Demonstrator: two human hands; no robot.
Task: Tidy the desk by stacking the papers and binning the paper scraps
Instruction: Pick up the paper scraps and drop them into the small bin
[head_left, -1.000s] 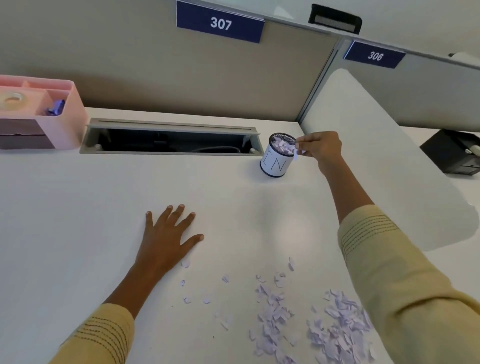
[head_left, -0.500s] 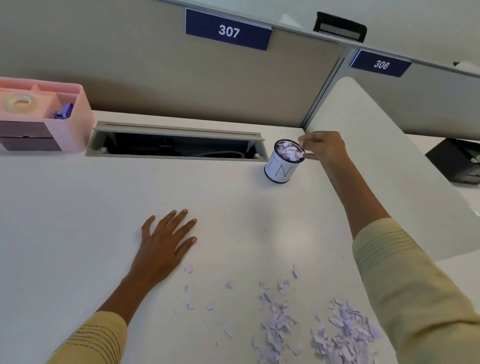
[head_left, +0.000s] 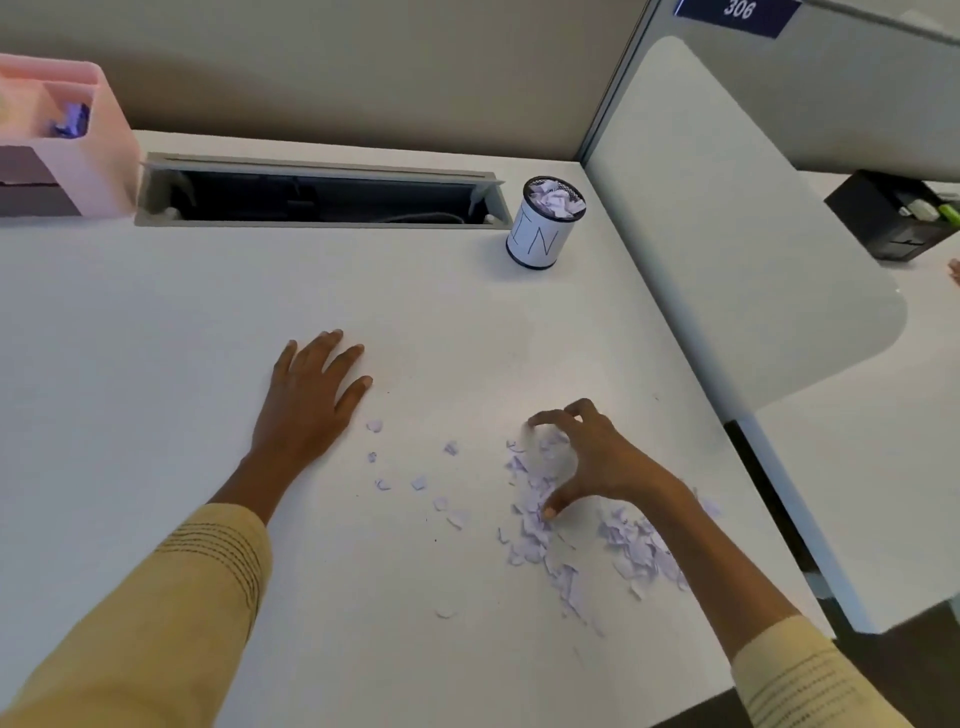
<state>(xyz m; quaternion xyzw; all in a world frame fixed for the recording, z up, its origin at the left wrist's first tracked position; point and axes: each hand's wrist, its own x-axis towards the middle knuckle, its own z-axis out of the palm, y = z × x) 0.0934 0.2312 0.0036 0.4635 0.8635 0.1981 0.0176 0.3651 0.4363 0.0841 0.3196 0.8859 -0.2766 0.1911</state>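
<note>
desk (head_left: 156, 322) bare between scraps (head_left: 535, 519) and bin (head_left: 540, 223) | cable slot (head_left: 322, 197) open left of bin

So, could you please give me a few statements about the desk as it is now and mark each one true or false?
1. The left hand lies flat on the desk. True.
2. The small bin is empty. False: paper scraps fill it to the rim.
3. The right hand is spread, fingers curved, over the paper scraps on the desk. True.
4. The bin lies on its side. False: it stands upright.
5. The pink organiser stands beside the bin. False: it sits at the far left, apart.
</note>
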